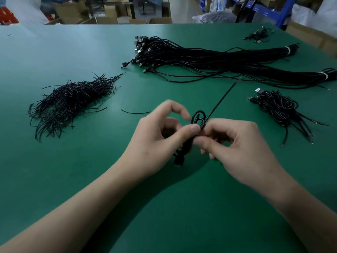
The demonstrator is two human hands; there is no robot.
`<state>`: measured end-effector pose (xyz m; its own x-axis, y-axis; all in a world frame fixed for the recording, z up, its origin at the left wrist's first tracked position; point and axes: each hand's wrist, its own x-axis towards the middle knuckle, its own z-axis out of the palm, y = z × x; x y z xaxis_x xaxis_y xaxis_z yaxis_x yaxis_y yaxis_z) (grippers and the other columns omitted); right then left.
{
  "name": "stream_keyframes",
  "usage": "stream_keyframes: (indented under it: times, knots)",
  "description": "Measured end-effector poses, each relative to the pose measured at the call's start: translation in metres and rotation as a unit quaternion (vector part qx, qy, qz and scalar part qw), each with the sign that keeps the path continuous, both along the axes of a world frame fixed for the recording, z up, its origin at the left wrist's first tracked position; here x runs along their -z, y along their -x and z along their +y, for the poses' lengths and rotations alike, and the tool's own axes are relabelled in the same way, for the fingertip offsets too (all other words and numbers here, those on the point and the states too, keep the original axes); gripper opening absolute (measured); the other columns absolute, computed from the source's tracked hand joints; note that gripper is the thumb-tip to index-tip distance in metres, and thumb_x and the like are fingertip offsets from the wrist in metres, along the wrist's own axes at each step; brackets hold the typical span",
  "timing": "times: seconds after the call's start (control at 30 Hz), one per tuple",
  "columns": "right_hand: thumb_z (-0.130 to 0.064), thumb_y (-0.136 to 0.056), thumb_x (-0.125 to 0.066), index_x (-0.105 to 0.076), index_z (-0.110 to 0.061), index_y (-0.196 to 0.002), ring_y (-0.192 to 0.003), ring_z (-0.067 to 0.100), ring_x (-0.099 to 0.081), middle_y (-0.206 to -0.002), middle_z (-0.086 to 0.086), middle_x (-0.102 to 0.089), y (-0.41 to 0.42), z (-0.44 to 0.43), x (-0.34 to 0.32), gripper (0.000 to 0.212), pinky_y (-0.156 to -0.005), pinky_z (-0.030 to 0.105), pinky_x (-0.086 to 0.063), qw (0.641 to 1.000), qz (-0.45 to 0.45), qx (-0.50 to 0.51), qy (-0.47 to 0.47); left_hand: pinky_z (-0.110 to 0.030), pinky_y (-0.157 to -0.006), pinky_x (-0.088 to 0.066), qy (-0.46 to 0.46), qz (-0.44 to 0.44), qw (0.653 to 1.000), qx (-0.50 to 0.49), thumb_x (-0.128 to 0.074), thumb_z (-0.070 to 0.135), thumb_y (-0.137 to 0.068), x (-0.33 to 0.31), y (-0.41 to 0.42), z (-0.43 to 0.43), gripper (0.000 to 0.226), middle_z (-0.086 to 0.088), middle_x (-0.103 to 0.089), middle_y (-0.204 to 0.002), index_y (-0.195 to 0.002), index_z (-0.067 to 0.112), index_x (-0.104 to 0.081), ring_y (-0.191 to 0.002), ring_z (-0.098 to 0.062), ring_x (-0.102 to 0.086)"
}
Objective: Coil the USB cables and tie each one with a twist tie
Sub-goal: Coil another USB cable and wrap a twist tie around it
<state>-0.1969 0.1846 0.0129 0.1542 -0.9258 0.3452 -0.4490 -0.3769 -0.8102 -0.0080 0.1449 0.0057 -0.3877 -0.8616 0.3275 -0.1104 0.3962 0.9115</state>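
On a green table [54, 179], at far left, lies a heap of black ties [73, 101], with one loose tie [135, 112] just beside it. In the centre foreground, the left hand [160, 139] pinches a small black coil [197, 121] between thumb and curled fingers, holding it above the table. The right hand [237, 143], fingers curled, grips the same coil from the other side. A thin black strand [224, 95] runs up and right from the coil; whether it is cable tail or tie is unclear. Behind, long bundles of uncoiled cables [200, 59] stretch to the right. At right sits a small pile of coiled cables [279, 108]. Judging by this, a few are finished, one is in hand and not visibly tied, and most remain.
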Motion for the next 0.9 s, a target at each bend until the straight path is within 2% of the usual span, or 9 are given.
stream_keyframes:
  times: [0.07,0.17,0.33,0.47,0.57,0.67,0.73,0.8,0.9]
  knots:
    - [-0.018,-0.088,-0.077,-0.068,-0.022,-0.075,-0.058,0.012,-0.058,-0.063,-0.008,-0.062,0.000,0.001,0.000,0.016,-0.056,0.021,-0.045,0.996,0.061,0.011,0.066,-0.037,-0.053,-0.050,-0.056,0.055,0.997,0.016,-0.069,0.027,-0.096,0.000,0.001,0.001,0.020,-0.023,-0.063,-0.066,-0.105,0.022,-0.052,-0.054,-0.035,-0.063]
    - [-0.023,-0.091,-0.072,-0.069,-0.017,-0.080,-0.064,0.005,-0.053,-0.070,-0.013,-0.061,0.000,0.001,-0.001,0.012,-0.063,0.025,-0.044,0.977,0.155,0.033,0.141,-0.033,-0.053,-0.054,-0.109,0.080,0.989,0.058,-0.063,0.020,-0.099,0.000,0.001,0.001,0.018,-0.019,-0.063,-0.066,-0.113,0.022,-0.052,-0.051,-0.027,-0.062]
    - [-0.020,-0.092,-0.071,-0.065,-0.014,-0.081,-0.063,0.016,-0.054,-0.071,-0.005,-0.062,0.004,0.001,-0.001,0.014,-0.061,0.039,-0.048,0.951,0.231,0.086,0.186,-0.028,-0.072,-0.056,-0.090,0.055,0.988,0.114,-0.046,0.005,-0.106,-0.002,-0.005,-0.002,0.031,-0.026,-0.065,-0.083,-0.132,0.020,-0.053,-0.067,-0.026,-0.072]
    - [-0.018,-0.089,-0.075,-0.063,-0.015,-0.081,-0.062,0.017,-0.053,-0.070,-0.005,-0.060,0.005,0.002,-0.001,0.014,-0.059,0.038,-0.047,0.943,0.252,0.106,0.187,-0.026,-0.082,-0.055,-0.026,-0.047,0.991,0.123,-0.054,-0.006,-0.100,-0.002,-0.008,-0.004,0.039,-0.015,-0.068,-0.097,-0.132,0.016,-0.061,-0.084,-0.023,-0.076]
    - [-0.018,-0.089,-0.075,-0.065,-0.016,-0.083,-0.063,0.013,-0.054,-0.071,-0.010,-0.060,0.003,0.002,0.003,0.012,-0.061,0.037,-0.049,0.961,0.220,0.081,0.146,-0.031,-0.078,-0.058,0.111,-0.164,0.979,0.049,-0.072,0.003,-0.090,-0.002,-0.012,-0.007,0.040,0.006,-0.073,-0.092,-0.125,0.023,-0.070,-0.082,-0.009,-0.074]
    - [-0.014,-0.087,-0.076,-0.067,-0.018,-0.084,-0.064,0.007,-0.053,-0.072,-0.017,-0.058,0.002,0.002,0.005,0.011,-0.062,0.029,-0.048,0.974,0.186,0.057,0.119,-0.032,-0.073,-0.055,0.212,-0.204,0.956,-0.012,-0.080,0.033,-0.086,-0.005,-0.016,-0.010,0.026,0.009,-0.069,-0.098,-0.111,0.027,-0.078,-0.089,-0.008,-0.068]
    - [-0.010,-0.087,-0.076,-0.067,-0.017,-0.084,-0.062,0.007,-0.050,-0.072,-0.015,-0.056,-0.001,0.003,0.005,0.012,-0.059,0.028,-0.044,0.971,0.196,0.043,0.129,-0.031,-0.086,-0.052,0.223,-0.198,0.954,-0.030,-0.076,0.047,-0.084,-0.006,-0.017,-0.011,0.027,0.007,-0.066,-0.110,-0.099,0.025,-0.080,-0.101,-0.009,-0.064]
    - [-0.011,-0.088,-0.074,-0.061,-0.016,-0.080,-0.059,0.010,-0.043,-0.068,-0.013,-0.049,-0.004,0.004,0.005,0.016,-0.056,0.028,-0.036,0.964,0.216,0.039,0.151,-0.032,-0.092,-0.050,0.214,-0.184,0.959,-0.033,-0.074,0.045,-0.086,-0.006,-0.015,-0.010,0.026,0.006,-0.068,-0.111,-0.087,0.019,-0.077,-0.103,-0.009,-0.065]
    - [-0.012,-0.089,-0.073,-0.051,-0.018,-0.075,-0.059,0.012,-0.034,-0.066,-0.012,-0.038,-0.005,0.004,0.004,0.027,-0.055,0.027,-0.028,0.955,0.224,0.056,0.186,-0.035,-0.078,-0.053,0.144,-0.154,0.977,-0.020,-0.074,0.035,-0.087,-0.007,-0.010,-0.005,0.022,0.006,-0.074,-0.084,-0.082,0.014,-0.072,-0.081,-0.014,-0.070]
